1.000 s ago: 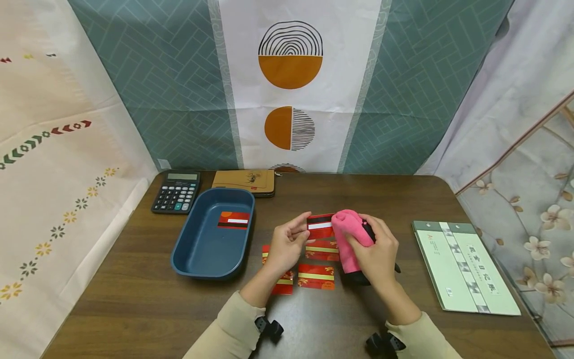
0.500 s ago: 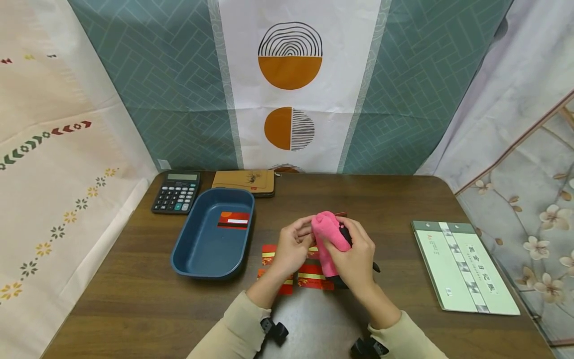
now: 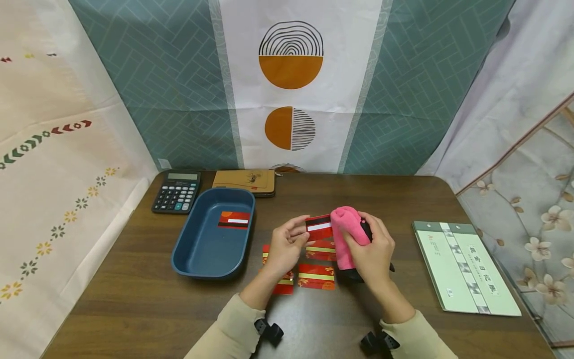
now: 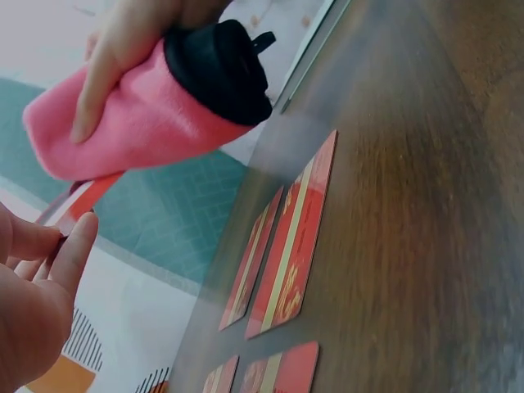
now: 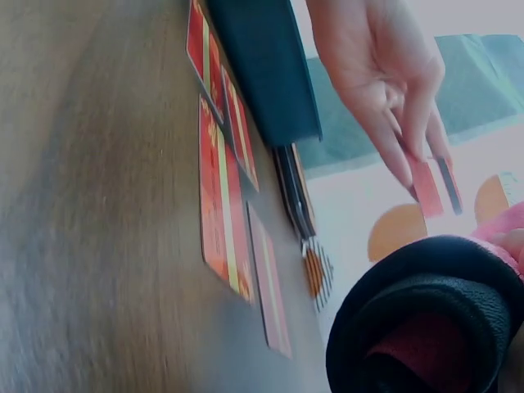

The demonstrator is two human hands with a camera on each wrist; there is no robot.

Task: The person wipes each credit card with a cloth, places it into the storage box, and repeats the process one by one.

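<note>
The pink cloth looks fuzzy, the red cards smooth.

Head view looks down across the table; both wrist views, close and tilted, share red cards.

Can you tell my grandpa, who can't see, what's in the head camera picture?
A left hand holds a red card while a right hand holds a pink cloth over one end of it. More red cards lie on a brown table near a blue tray with another card inside.

Both hands curled, slightly apart
</note>
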